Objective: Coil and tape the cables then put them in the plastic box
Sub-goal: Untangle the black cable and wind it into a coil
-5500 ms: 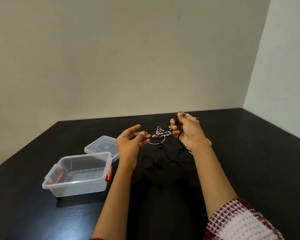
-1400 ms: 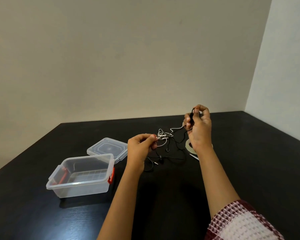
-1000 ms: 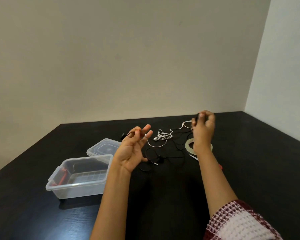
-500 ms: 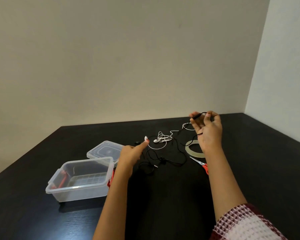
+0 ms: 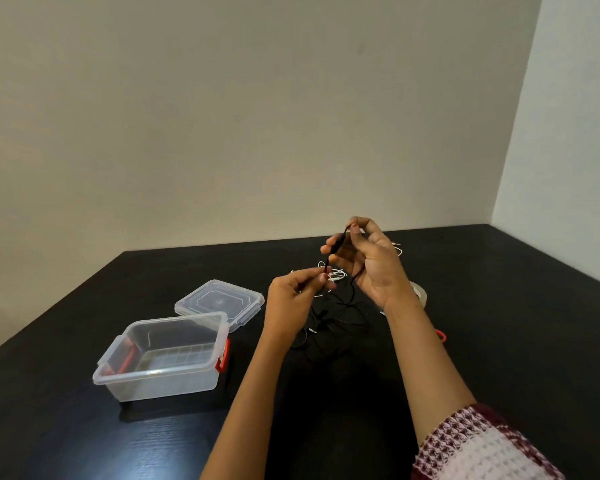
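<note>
A thin black cable [image 5: 336, 245] loops around the fingers of my right hand [image 5: 368, 261], which is raised above the black table [image 5: 516, 334]. Just below and to the left, my left hand [image 5: 293, 297] pinches the same cable at its fingertips. The rest of the black cable [image 5: 329, 323] trails in loose loops on the table under both hands. A tangled white cable [image 5: 336, 274] lies behind my left fingertips. The clear plastic box [image 5: 163, 355] with red latches stands open at the left.
The box's clear lid [image 5: 219, 301] lies flat just behind the box. A roll of clear tape [image 5: 420, 294] sits behind my right wrist, partly hidden. A red scissor handle [image 5: 440, 336] shows right of my right forearm. Walls close the far and right sides.
My left hand came up from pointing at the table and now pinches the black cable near my right hand. My right hand swung left and turned, cable still wound on its fingers.
</note>
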